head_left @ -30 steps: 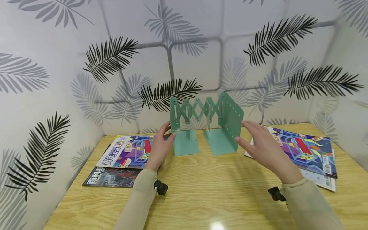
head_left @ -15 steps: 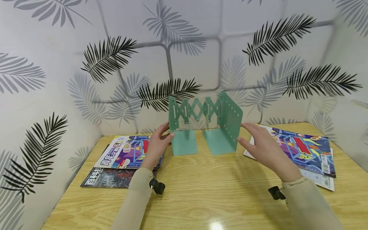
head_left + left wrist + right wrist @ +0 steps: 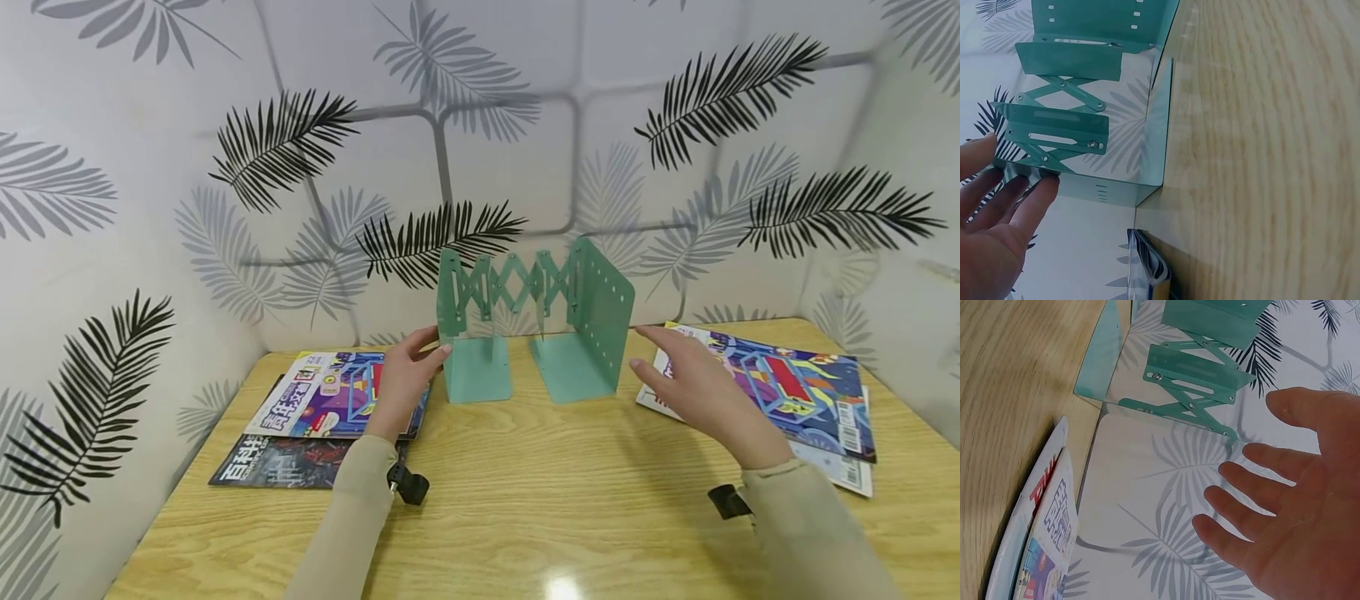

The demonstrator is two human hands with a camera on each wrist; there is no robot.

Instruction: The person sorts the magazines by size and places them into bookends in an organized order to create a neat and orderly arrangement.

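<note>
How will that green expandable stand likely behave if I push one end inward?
The end panels look like thin sheet metal, so they should stay fairly stiff. The pinned crisscross links would probably let the green stand fold rather than slide whole. Its flat base plates on the table should make tipping unlikely under a low push.

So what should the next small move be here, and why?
Probably ease the left hand off the green stand: its fingertips touch the outer side of the left end plate, yet the stand sits upright on the table, and the right hand is apart from the right end plate. The stand likely needs no steadying.
</note>
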